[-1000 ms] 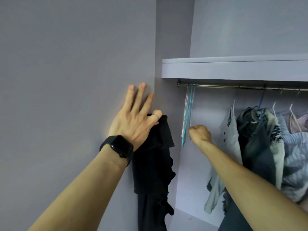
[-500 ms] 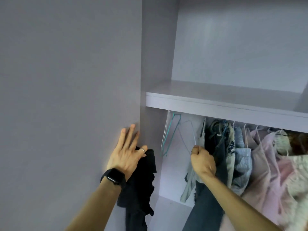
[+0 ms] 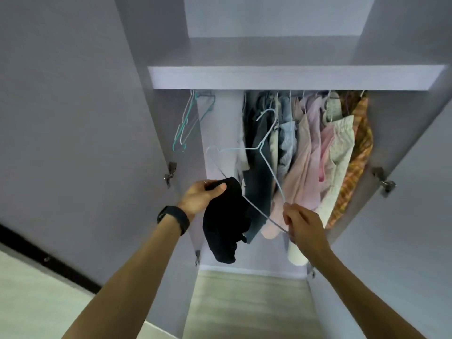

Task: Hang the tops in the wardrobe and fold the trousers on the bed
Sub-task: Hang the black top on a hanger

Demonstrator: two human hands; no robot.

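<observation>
Pinching a pale blue wire hanger [image 3: 268,167] at its near corner, the right hand [image 3: 303,223] steadies it for the left hand [image 3: 201,195], gripping a black fabric top [image 3: 227,223].

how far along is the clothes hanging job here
Looks done: a row of pink, blue and patterned garments hangs under the wardrobe shelf. In hand: the left hand grips a crumpled black top; the right hand pinches a pale wire hanger, unhooked. Left: the top is not on the hanger, nor hung. Trousers and bed are out of view.
</observation>
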